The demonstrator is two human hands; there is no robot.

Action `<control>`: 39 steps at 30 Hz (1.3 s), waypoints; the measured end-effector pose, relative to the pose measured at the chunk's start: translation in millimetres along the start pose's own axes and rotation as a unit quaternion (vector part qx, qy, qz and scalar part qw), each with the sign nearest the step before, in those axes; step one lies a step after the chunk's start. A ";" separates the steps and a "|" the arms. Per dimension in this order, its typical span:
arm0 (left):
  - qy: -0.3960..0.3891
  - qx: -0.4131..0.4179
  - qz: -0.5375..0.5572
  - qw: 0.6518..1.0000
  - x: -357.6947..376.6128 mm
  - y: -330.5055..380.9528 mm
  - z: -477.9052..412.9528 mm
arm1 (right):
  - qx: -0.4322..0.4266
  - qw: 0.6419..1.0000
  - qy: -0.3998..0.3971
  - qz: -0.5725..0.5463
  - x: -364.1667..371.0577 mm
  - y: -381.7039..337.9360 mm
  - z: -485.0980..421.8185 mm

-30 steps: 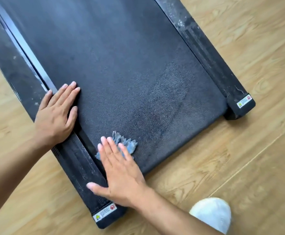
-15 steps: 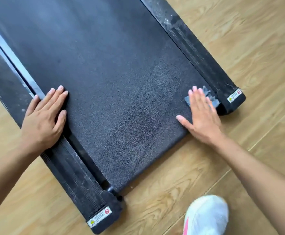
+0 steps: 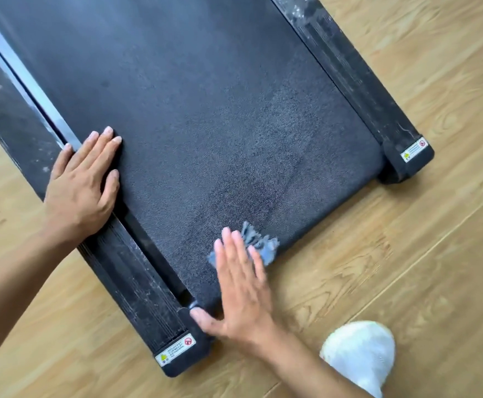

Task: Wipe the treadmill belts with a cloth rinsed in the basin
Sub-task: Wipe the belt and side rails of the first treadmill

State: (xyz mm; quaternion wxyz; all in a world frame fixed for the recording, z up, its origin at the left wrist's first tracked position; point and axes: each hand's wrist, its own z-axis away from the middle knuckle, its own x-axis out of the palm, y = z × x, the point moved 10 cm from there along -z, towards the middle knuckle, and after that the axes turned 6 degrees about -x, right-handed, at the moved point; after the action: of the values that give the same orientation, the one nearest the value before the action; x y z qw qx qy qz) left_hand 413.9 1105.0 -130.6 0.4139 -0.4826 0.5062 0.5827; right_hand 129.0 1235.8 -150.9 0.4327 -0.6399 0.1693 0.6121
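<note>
Now, R hand [image 3: 243,294] lies flat at 6 o'clock, fingers straight & close together, pressing the blue-grey cloth [image 3: 260,244] onto the treadmill belt [image 3: 191,110] at its end edge. Its thumb is splayed toward the near side rail [image 3: 137,285]. L hand [image 3: 82,185] is at 9 o'clock, fingers straight, flat across belt edge & rail. White shoe [image 3: 360,354] is on the wood floor [image 3: 406,254] at 5 o'clock. Warning sticker [image 3: 175,350] is on the end cap at 6 o'clock, second sticker [image 3: 414,149] at 3 o'clock; text too small to read.

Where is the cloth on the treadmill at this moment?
In the head view, the cloth is pressed under the straight fingers of the right hand, at the near end of the belt, left of centre, toward the left side rail.
</note>
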 end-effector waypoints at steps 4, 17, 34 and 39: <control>0.001 0.001 0.005 1.000 -1.4 1.1 1.3 | -0.151 0.985 -0.052 0.068 24.3 -55.5 26.8; 0.001 0.013 0.006 1.000 -2.9 1.7 -1.4 | 0.112 0.989 0.078 0.064 -96.9 265.2 -34.6; 0.014 0.012 0.001 1.000 -5.0 1.5 2.5 | -0.026 0.998 -0.048 -0.005 -4.2 -8.9 -25.2; 0.010 0.010 -0.008 1.000 -3.6 1.6 2.4 | -0.165 0.978 -0.124 0.017 21.6 -59.6 -24.8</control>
State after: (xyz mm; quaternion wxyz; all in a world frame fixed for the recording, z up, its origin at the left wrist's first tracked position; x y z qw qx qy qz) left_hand 412.7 1107.1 -126.7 0.4186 -0.4883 0.5123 0.5691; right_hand 193.5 1257.6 -153.4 0.3280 -0.6189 0.0221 0.7133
